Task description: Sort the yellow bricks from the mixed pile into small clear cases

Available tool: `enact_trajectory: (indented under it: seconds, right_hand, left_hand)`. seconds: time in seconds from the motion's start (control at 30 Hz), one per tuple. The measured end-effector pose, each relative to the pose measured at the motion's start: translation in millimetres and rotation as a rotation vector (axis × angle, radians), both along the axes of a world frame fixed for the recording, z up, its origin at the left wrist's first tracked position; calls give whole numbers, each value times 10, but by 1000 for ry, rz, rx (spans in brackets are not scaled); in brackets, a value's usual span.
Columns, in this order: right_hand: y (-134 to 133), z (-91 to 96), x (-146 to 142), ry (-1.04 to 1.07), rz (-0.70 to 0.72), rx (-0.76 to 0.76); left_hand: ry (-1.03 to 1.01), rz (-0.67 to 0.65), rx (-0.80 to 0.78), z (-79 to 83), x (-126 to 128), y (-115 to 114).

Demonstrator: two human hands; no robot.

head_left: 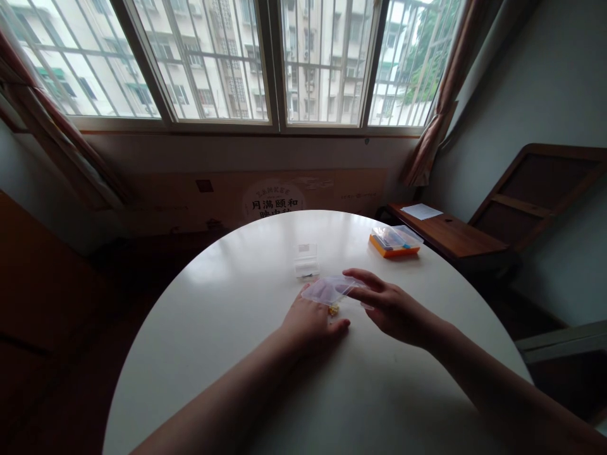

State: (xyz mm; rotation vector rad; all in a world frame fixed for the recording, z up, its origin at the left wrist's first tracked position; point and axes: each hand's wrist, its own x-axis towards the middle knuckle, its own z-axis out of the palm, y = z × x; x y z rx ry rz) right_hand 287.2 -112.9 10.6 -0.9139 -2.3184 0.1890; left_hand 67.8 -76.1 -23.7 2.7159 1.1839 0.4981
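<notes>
Currently, your right hand [392, 306] pinches the translucent plastic sheet [331, 290], long axis running leftward to your left hand [307, 318], whose grip cannot be determined; small yellow pieces [334, 310] show at its near edge, closer to the left.

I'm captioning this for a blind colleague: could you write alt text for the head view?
A person's right hand touches a translucent plastic piece slanting over the left hand, with something small and yellow between them, above a round white table. Farther back lie a small clear case and, to the right, an orange box.
</notes>
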Motion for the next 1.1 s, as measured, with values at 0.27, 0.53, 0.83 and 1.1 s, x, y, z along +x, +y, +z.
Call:
enact_trajectory:
  seconds: [0.27, 0.53, 0.83, 1.1]
  right_hand:
    - [-12, 50, -55, -128, 51, 113]
    - [-51, 75, -130, -165, 78, 193]
    - [50, -78, 17, 74, -38, 13]
    - [131, -90, 147, 258, -83, -31]
  left_hand:
    - [-38, 30, -14, -70, -11, 3]
    - [-82, -9, 32, -133, -9, 21]
    - [43, 46, -42, 3, 7, -15]
    - [43, 2, -91, -10, -5, 20]
